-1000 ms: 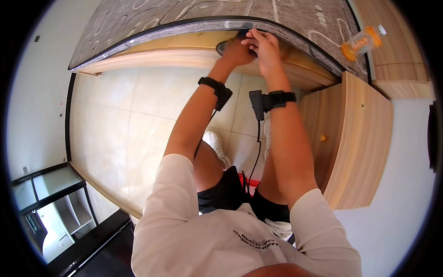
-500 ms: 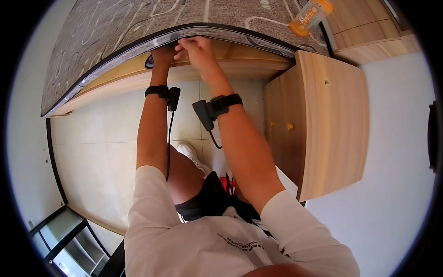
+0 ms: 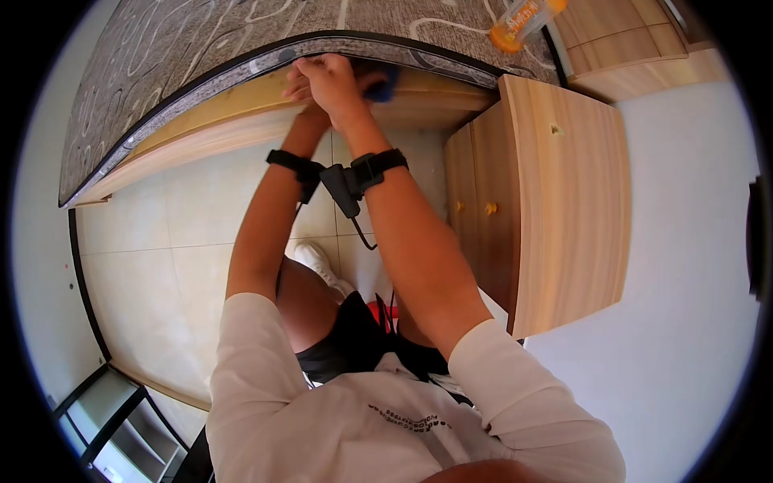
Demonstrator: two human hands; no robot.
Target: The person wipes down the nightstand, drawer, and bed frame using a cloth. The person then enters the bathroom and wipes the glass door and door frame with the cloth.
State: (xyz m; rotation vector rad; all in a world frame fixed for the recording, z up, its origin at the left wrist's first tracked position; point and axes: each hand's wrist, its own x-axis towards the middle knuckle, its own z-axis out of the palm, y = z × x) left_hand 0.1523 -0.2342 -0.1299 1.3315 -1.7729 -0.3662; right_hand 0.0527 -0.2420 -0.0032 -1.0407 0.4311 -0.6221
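A grey patterned mattress with black piping lies over a wooden bed frame, with a dark gap between them. My left hand reaches under my right wrist into this gap. It is partly covered, and its fingers are blurred around a small dark-blue thing whose kind I cannot make out. Crossing above it, my right hand is at the mattress's lower edge. Its fingers point left and are apart, with nothing visible in them. Black straps with small boxes sit on both wrists.
A wooden cabinet with small yellow knobs stands to the right, close to the bed. On the mattress lies a clear bottle with orange ends. Light floor tiles extend below, and a shelf unit stands at lower left.
My left hand has swung right beneath my right hand, carrying the dark-blue thing from the left side of the gap to the right. My right hand has shifted slightly left.
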